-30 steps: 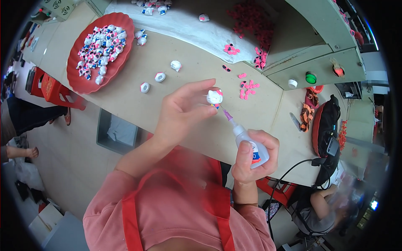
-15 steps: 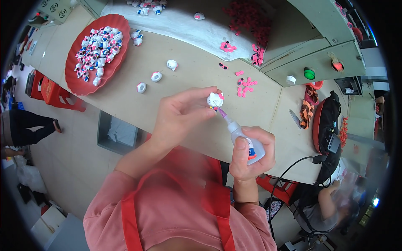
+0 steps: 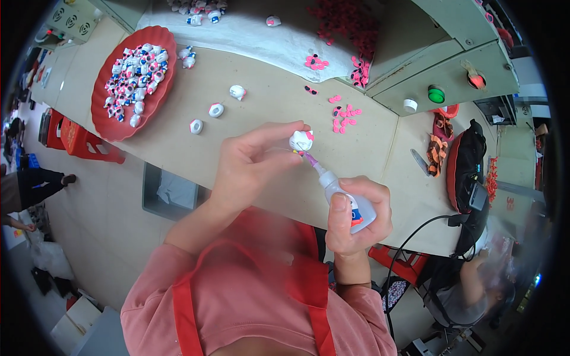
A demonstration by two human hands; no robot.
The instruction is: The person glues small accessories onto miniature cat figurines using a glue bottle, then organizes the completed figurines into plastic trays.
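Observation:
Between the thumb and fingers of my left hand (image 3: 249,157) is a small white cat-head figurine (image 3: 301,140) with a pink bow, held over the bench. My right hand (image 3: 359,216) is wrapped round a translucent squeeze glue bottle (image 3: 350,199). Its purple nozzle (image 3: 312,160) points up at the lower edge of the figurine; whether the tip touches it I cannot tell. Beyond my left hand, white figurine heads (image 3: 216,110) lie loose on the bench. Small pink pieces (image 3: 344,117) are scattered to the right of the figurine, with a pair of black-and-pink sunglasses (image 3: 310,90) nearby.
A red scalloped bowl (image 3: 105,121) heaped with small figurines stands at the left of the bench (image 3: 267,74). White cloth (image 3: 255,50) under the machine holds more pink pieces. Knife (image 3: 420,161), black bag (image 3: 466,169) and cable lie right. Other people work at both sides.
The view has shifted slightly, so the bench things sit a little further left. Both hands keep their hold, and the nozzle stays at the figurine's lower edge.

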